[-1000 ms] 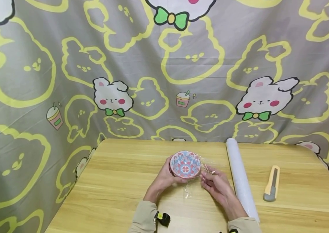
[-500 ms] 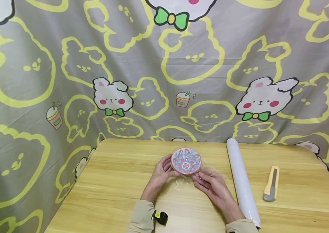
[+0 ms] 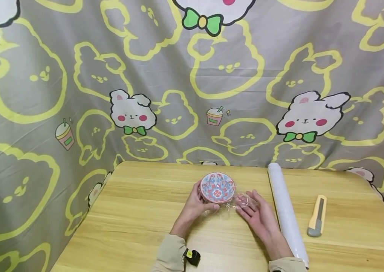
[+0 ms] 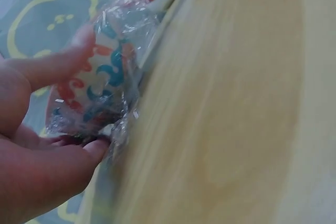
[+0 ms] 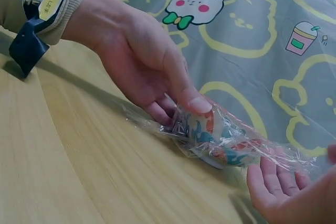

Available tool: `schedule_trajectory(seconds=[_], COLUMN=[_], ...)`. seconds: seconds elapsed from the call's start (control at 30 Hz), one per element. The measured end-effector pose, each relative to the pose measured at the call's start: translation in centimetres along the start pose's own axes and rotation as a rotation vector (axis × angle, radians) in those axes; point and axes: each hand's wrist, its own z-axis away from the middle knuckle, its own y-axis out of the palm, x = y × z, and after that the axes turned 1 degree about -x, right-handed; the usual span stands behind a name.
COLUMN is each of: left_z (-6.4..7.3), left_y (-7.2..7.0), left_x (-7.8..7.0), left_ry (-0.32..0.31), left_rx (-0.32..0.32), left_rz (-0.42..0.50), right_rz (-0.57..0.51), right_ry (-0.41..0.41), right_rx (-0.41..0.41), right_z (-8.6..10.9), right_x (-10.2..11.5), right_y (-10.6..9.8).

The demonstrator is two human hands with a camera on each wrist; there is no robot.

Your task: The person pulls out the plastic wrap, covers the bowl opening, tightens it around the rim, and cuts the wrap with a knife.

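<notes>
A small bowl [image 3: 217, 187] with a red and blue pattern tilts toward me in the head view, its side wrapped in crinkled cling film [image 4: 137, 11]. My left hand [image 3: 193, 207] grips it at the left, thumb along the near side and fingers around the far side and underneath. To the right of the bowl, my right hand [image 3: 259, 218] has its palm turned up and fingers loosely extended. Loose film trails from the bowl over those fingers, as the right wrist view shows at the bowl's patterned outside [image 5: 231, 148].
A long white roll of cling film [image 3: 286, 215] lies lengthwise on the wooden table [image 3: 130, 219], just right of my right forearm. Farther right is a yellow and grey utility knife [image 3: 316, 217]. A patterned cloth curtain [image 3: 175, 75] hangs along the table's back and left.
My right fingers have gone from pinching the film near the bowl's right side to lying loosely extended, the hand drawn slightly right. The left hand has shifted its hold; the bowl has tilted.
</notes>
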Motion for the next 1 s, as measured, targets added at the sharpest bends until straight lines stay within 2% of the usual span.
schedule_trajectory(seconds=[0.17,0.23,0.37,0.5,0.73,1.0], left_z=[0.0,0.0,-0.1,-0.1,0.1,-0.2], left_y=[-0.2,-0.6,-1.3,-1.8,-2.0,-1.7], left_x=[0.2,0.3,0.5,0.4,0.4,0.6], left_ry=[0.01,0.005,-0.011,-0.011,-0.008,-0.02], left_rx=[-0.006,0.015,0.069,0.105,0.144,0.134], left_rz=[0.036,0.063,0.099,0.089,0.082,0.051], right_rz=[0.058,0.102,0.098,0.119,0.253,0.219], right_ry=[-0.024,-0.032,-0.006,0.014,0.004,0.002], right_rx=[-0.013,-0.017,-0.04,-0.058,-0.062,-0.045], right_z=[-0.1,0.0,0.0,-0.1,0.1,0.1], right_x=[0.0,0.1,0.4,0.3,0.4,0.5], right_y=[-0.2,-0.4,-0.4,-0.2,-0.3,-0.4])
